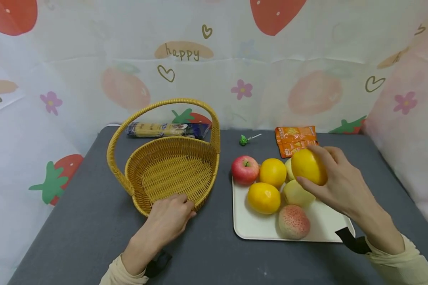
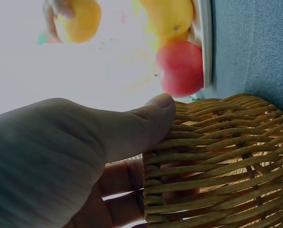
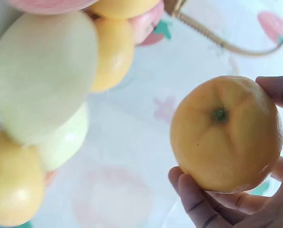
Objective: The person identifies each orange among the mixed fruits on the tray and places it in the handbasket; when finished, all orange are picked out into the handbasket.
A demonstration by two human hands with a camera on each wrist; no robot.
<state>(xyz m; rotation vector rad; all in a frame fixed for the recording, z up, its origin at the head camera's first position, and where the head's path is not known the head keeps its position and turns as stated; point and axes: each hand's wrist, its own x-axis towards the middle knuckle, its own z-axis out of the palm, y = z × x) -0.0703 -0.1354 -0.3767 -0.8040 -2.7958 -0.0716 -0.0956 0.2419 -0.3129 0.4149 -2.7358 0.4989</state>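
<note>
My right hand (image 1: 346, 186) holds an orange (image 1: 309, 166) above the right part of a white tray (image 1: 328, 227), thumb and fingers on opposite sides of the fruit. In the right wrist view the orange (image 3: 227, 134) shows its green stem end. My left hand (image 1: 171, 217) grips the near rim of a yellow wicker basket (image 1: 178, 174), thumb outside and fingers inside, as the left wrist view shows over the weave (image 2: 217, 156). No fruit lies in the basket. On the tray sit a red apple (image 1: 245, 170), orange fruits (image 1: 272, 173), pale yellow-green fruits (image 1: 298, 193) and a peach (image 1: 294, 222).
Behind the basket lies a pack of noodles (image 1: 164, 130). A green lollipop (image 1: 244, 140) and an orange snack packet (image 1: 295, 140) are at the back of the grey table (image 1: 75, 221). The basket's tall handle (image 1: 171, 102) arches over it. A printed cloth (image 1: 242, 47) hangs behind.
</note>
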